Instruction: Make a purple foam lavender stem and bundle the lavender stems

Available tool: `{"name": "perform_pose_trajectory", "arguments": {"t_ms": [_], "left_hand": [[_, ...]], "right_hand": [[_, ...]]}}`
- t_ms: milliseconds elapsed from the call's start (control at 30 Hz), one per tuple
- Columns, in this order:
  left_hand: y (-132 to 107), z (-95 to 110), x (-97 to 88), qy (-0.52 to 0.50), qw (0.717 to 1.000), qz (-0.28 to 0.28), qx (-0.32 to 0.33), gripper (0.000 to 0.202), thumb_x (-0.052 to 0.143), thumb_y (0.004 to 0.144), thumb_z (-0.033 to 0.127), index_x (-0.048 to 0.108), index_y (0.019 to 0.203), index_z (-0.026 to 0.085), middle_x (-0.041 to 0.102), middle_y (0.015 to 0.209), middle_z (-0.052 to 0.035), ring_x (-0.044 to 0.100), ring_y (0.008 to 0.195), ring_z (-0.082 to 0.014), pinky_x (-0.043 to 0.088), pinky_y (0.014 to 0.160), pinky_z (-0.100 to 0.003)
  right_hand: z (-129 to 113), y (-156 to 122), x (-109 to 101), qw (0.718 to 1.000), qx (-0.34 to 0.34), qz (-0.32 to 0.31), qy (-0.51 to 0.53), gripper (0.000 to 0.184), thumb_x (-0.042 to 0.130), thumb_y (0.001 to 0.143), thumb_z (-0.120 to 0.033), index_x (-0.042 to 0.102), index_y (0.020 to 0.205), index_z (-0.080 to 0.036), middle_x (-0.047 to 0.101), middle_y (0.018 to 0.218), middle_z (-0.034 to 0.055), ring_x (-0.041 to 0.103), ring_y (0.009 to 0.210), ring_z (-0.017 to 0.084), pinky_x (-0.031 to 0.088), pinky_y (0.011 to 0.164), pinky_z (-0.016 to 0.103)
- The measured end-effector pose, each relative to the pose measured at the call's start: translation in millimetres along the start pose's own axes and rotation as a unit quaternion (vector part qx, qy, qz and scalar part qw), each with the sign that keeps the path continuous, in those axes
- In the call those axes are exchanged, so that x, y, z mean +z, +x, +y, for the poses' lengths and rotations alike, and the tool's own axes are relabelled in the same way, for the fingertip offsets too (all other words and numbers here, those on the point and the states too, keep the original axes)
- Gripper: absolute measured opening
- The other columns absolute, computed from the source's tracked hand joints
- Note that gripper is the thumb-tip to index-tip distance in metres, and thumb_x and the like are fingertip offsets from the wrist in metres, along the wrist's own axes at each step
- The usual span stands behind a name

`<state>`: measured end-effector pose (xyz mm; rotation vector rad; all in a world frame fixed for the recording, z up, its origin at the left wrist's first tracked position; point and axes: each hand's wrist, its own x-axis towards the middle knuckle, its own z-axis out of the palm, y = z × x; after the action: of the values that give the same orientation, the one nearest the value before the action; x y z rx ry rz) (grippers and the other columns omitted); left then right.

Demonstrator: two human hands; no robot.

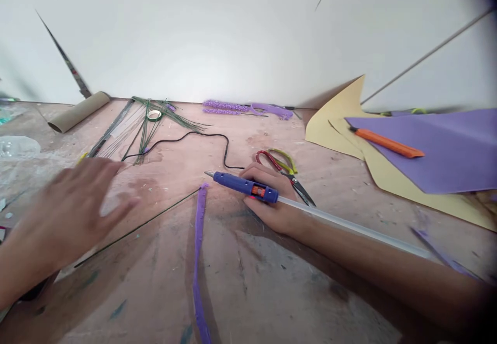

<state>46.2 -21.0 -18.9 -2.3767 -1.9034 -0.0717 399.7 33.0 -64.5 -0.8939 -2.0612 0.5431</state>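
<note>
My right hand is closed around a blue hot glue gun, whose nozzle points left. A long clear glue stick runs out of its back end along my forearm. My left hand, blurred by motion, is raised at the left with its fingers apart and nothing in it. Between the hands lies a purple fringed strip, its top end meeting a green wire stem. The glue gun's black cord curves across the table behind.
Scissors lie just beyond my right hand. Green floral wires, a tape roll, a cardboard tube and purple flower stems sit along the wall. At right, an orange cutter rests on purple sheet over yellow sheet.
</note>
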Motion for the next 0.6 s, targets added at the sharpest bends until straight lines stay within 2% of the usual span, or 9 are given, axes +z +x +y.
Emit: {"name": "perform_pose_trajectory", "arguments": {"t_ms": [33, 100, 200, 267, 367, 400, 467, 533, 600], "left_hand": [[11.2, 17.6, -3.7, -0.031, 0.997, 0.0, 0.066, 0.054, 0.041, 0.099, 0.055, 0.055, 0.128, 0.012, 0.063, 0.128, -0.0183, 0.056, 0.123, -0.0399, 0.041, 0.104, -0.054], [31.6, 48.8, -3.9, -0.09, 0.984, -0.052, 0.141, 0.042, 0.04, 0.101, 0.051, 0.058, 0.114, 0.017, 0.068, 0.113, -0.0123, 0.063, 0.107, -0.0332, 0.046, 0.093, -0.047], [53.2, 77.1, 10.3, -0.163, 0.967, -0.12, 0.154, 0.024, 0.043, 0.1, 0.037, 0.057, 0.101, 0.018, 0.068, 0.095, -0.0085, 0.064, 0.089, -0.0292, 0.044, 0.078, -0.042], [60.6, 84.8, 21.8, -0.241, 0.954, -0.111, 0.143, 0.017, 0.046, 0.098, 0.028, 0.058, 0.102, 0.017, 0.068, 0.094, -0.0073, 0.062, 0.087, -0.0268, 0.042, 0.077, -0.039], [62.5, 88.8, 31.5, -0.303, 0.939, -0.105, 0.124, 0.021, 0.045, 0.098, 0.024, 0.061, 0.109, 0.018, 0.066, 0.09, -0.0035, 0.06, 0.082, -0.0217, 0.041, 0.075, -0.034], [61.4, 89.8, 32.6, -0.341, 0.927, -0.11, 0.113, 0.022, 0.045, 0.099, 0.026, 0.062, 0.11, 0.019, 0.066, 0.088, -0.0023, 0.059, 0.08, -0.0202, 0.041, 0.074, -0.033], [58.3, 92.0, 32.9, -0.454, 0.879, -0.121, 0.081, 0.022, 0.048, 0.099, 0.031, 0.064, 0.109, 0.02, 0.065, 0.086, -0.0005, 0.057, 0.078, -0.0179, 0.041, 0.072, -0.031], [55.8, 93.8, 32.9, -0.554, 0.821, -0.13, 0.047, 0.022, 0.053, 0.096, 0.033, 0.066, 0.108, 0.019, 0.061, 0.083, 0.0008, 0.055, 0.076, -0.0163, 0.04, 0.07, -0.029], [55.0, 94.1, 33.8, -0.596, 0.791, -0.137, 0.023, 0.021, 0.058, 0.093, 0.033, 0.067, 0.106, 0.019, 0.057, 0.079, 0.0023, 0.051, 0.073, -0.0147, 0.038, 0.067, -0.027]], "right_hand": [[-0.9, 0.0, -0.5, 1.0, 0.001, 0.003, 0.003, 0.019, 0.057, 0.075, -0.007, 0.06, 0.086, -0.022, 0.063, 0.088, 0.0023, 0.057, 0.079, 0.018, 0.043, 0.072, 0.033], [-3.1, -0.5, -2.2, 1.0, 0.012, 0.015, 0.004, 0.02, 0.057, 0.073, -0.006, 0.058, 0.084, -0.022, 0.063, 0.089, 0.0024, 0.057, 0.081, 0.019, 0.044, 0.076, 0.034], [-5.7, -4.4, -4.5, 0.999, 0.044, 0.03, -0.003, 0.016, 0.058, 0.076, -0.007, 0.055, 0.082, -0.023, 0.061, 0.086, 0.0014, 0.057, 0.08, 0.02, 0.044, 0.075, 0.034], [-6.3, -8.7, -5.0, 0.997, 0.067, 0.037, -0.005, 0.013, 0.057, 0.081, -0.01, 0.054, 0.082, -0.023, 0.059, 0.082, 0.0004, 0.056, 0.078, 0.02, 0.043, 0.074, 0.033], [-5.6, -14.9, -4.9, 0.992, 0.114, 0.049, 0.01, 0.01, 0.059, 0.085, -0.015, 0.054, 0.082, -0.024, 0.057, 0.079, -0.001, 0.055, 0.074, 0.019, 0.044, 0.071, 0.033], [-5.3, -16.5, -5.0, 0.991, 0.124, 0.051, 0.018, 0.01, 0.06, 0.086, -0.016, 0.054, 0.083, -0.024, 0.057, 0.078, -0.0012, 0.054, 0.073, 0.019, 0.044, 0.069, 0.032], [-5.5, -18.7, -6.1, 0.991, 0.122, 0.05, 0.033, 0.009, 0.061, 0.087, -0.018, 0.056, 0.084, -0.025, 0.057, 0.079, -0.0011, 0.054, 0.071, 0.019, 0.043, 0.067, 0.032], [-7.2, -20.1, -8.2, 0.994, 0.09, 0.041, 0.039, 0.01, 0.061, 0.086, -0.016, 0.056, 0.085, -0.024, 0.058, 0.082, -0.0003, 0.055, 0.073, 0.018, 0.044, 0.067, 0.032], [-9.7, -21.3, -10.2, 0.998, 0.047, 0.022, 0.033, 0.014, 0.061, 0.082, -0.011, 0.057, 0.088, -0.024, 0.06, 0.086, 0.001, 0.057, 0.076, 0.018, 0.045, 0.068, 0.032]]}}
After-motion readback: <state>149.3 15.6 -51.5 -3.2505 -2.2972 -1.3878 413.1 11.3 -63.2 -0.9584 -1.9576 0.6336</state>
